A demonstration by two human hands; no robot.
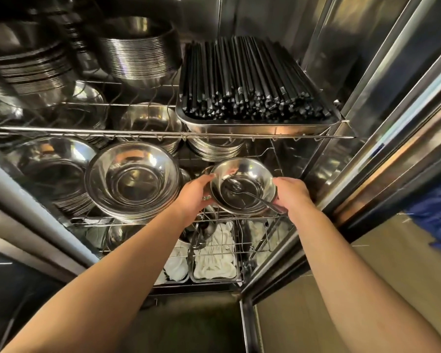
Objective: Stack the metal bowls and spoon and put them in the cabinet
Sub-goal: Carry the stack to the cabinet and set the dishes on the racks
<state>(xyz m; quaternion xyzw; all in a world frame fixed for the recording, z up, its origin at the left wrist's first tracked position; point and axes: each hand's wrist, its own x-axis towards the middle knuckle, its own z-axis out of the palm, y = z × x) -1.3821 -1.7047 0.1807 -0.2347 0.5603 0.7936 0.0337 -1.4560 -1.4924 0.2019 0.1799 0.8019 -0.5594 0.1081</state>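
Gripping shiny metal bowl (242, 186), spoon (250, 193) inside, both hands

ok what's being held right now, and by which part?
Both hands hold the small metal bowl by its rim: left hand on the left edge, right hand on the right. A spoon lies inside, ungripped.

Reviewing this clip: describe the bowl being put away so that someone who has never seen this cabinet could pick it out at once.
Find the tray of black chopsticks on the upper wire shelf; the shelf below it holds steel bowls. At that shelf's right front, the left hand and right hand grip a small metal bowl. Unlike the bigger stacked bowl to its left, it holds a spoon.
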